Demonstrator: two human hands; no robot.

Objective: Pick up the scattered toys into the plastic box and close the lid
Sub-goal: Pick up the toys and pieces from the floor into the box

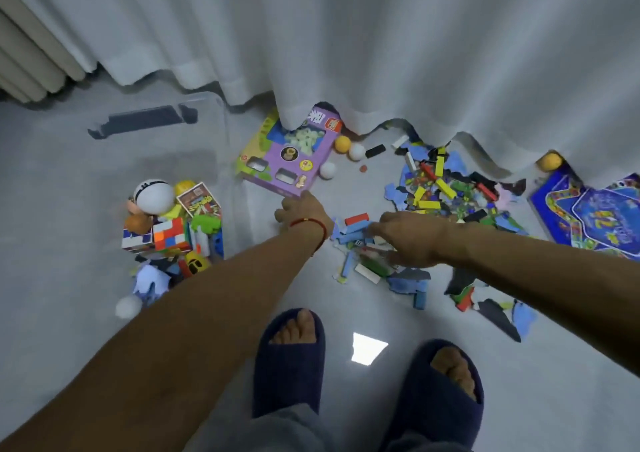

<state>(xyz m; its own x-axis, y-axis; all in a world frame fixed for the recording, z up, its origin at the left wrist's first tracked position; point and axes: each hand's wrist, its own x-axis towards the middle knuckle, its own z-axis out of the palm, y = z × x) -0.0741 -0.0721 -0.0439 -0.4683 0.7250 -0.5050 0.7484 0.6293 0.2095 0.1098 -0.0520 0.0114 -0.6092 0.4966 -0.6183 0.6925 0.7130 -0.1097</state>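
Both arms reach down over the pale glossy floor (346,299) toward the mess along the white curtain (381,53). The left hand (304,214), with a red cord bracelet (311,224) at its wrist, rests at the near corner of the purple cardboard toy package (294,160); its fingers curl away from view, so I cannot tell whether its grip holds anything. The right hand (405,238) lies flat and spread over a small heap of blue, red and white wooden blocks and puzzle bits (360,243), apparently to rake them together rather than pinch one piece. The clear plastic storage box (145,188) sits to the left, already holding figures and cube puzzles, with its dark-latched wall nearest the curtain. A larger pile of yellow and black blocks (446,188) and a blue game board (595,209) wait further right.
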